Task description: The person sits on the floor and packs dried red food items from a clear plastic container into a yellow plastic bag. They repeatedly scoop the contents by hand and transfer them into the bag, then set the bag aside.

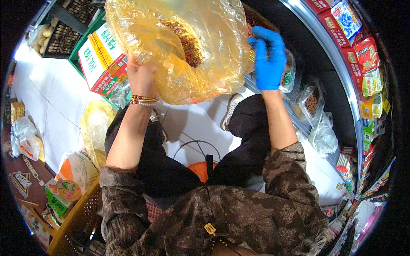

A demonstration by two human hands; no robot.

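Observation:
My bare left hand, with beaded bracelets at the wrist, grips the near left edge of a large yellow-tinted plastic bag. The bag hangs open above the floor between my knees. Small dried red and yellow flakes, which look like crushed chilli, lie inside it. At the bag's right side, my right hand wears a blue glove. Its fingers are bent towards reddish stuff behind the bag's edge; whether they hold any of it cannot be told.
A printed carton in a green crate and a black basket of round produce stand at the left. A yellow crate is at the lower left. Shelves of packets curve along the right, with bagged goods below them.

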